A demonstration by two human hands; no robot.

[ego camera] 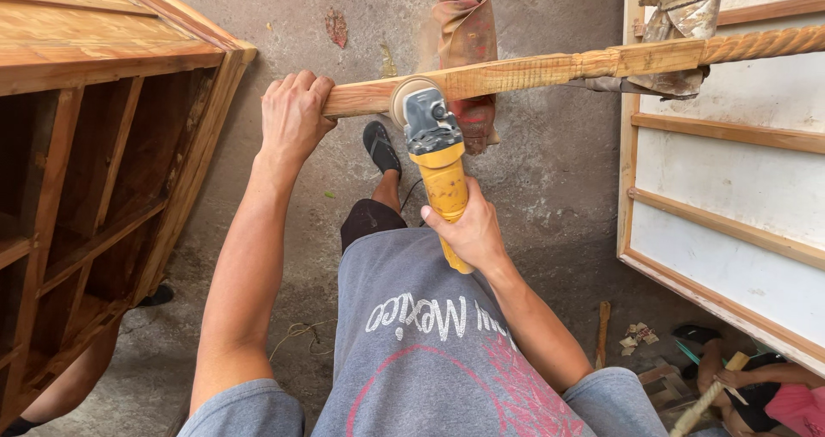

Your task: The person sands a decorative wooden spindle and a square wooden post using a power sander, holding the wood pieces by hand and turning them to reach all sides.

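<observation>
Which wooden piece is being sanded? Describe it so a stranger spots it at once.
Start at the white framed panel on the right. A long wooden spindle runs left from it to the left hand. Unlike the flat frames around, it has a rope-twist end, with the yellow grinder against it.

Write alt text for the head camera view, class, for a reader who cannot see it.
A person's right hand presses a yellow angle grinder against a long wooden post, while the left hand grips the post's near end. A wooden cabinet frame stands at left, a white framed panel at right.
</observation>
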